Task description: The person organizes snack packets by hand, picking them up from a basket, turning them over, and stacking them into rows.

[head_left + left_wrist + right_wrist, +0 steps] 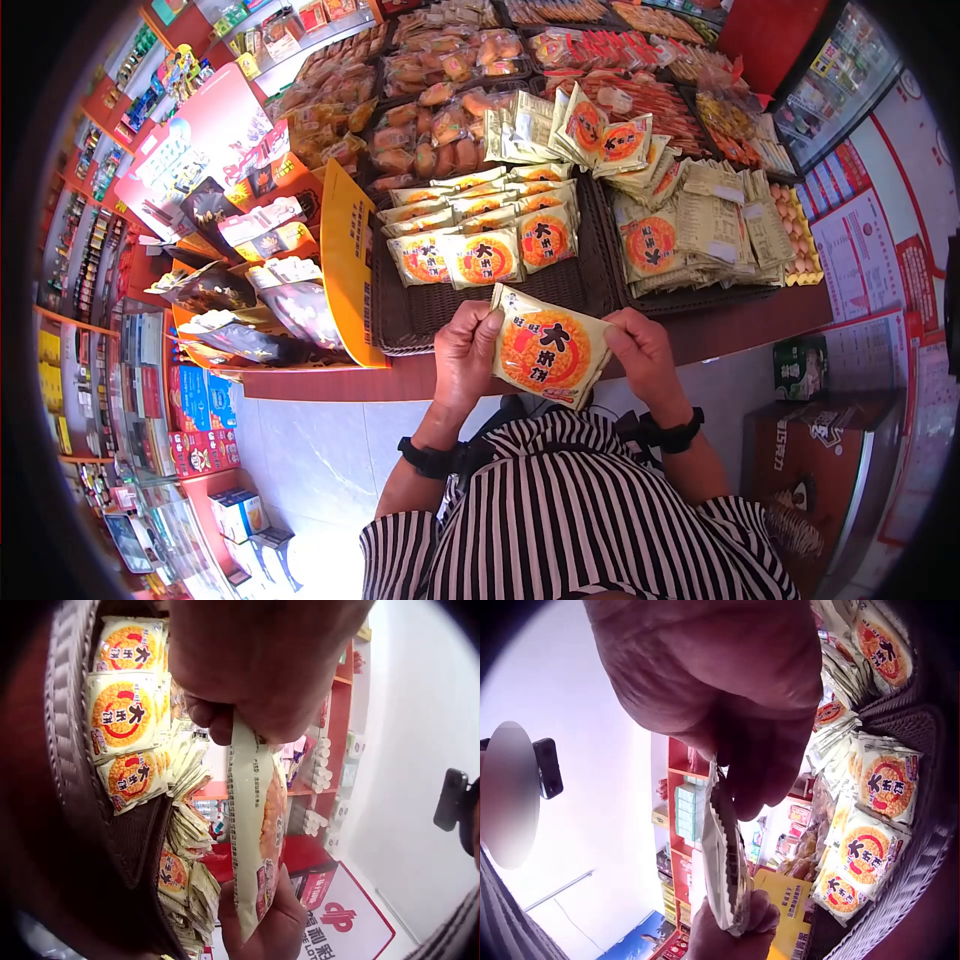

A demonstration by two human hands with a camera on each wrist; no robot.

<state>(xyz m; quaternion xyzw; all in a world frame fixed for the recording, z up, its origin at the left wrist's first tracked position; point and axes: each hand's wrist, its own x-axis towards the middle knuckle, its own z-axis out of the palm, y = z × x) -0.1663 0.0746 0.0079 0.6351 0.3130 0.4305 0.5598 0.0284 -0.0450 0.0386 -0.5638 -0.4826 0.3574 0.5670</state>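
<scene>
A rice cracker packet (548,346), cream with an orange round print, is held up in front of the striped shirt. My left hand (467,352) pinches its left edge, thumb on the printed face. The opposite edge is gripped by my right hand (645,356). Edge-on, the packet (255,825) spans both hands in the left wrist view; its crimped seam (718,847) shows in the right wrist view. Just beyond the hands, a dark woven basket (400,312) holds rows of matching packets (486,258) standing upright, their printed faces toward me.
Right of that basket, another one holds loosely piled packets (712,222). More packets (606,135) lie heaped across the baskets' back. An orange display box (350,270) with pouches stands left. Bagged breads (440,130) fill trays behind. Eggs (795,235) sit at the right.
</scene>
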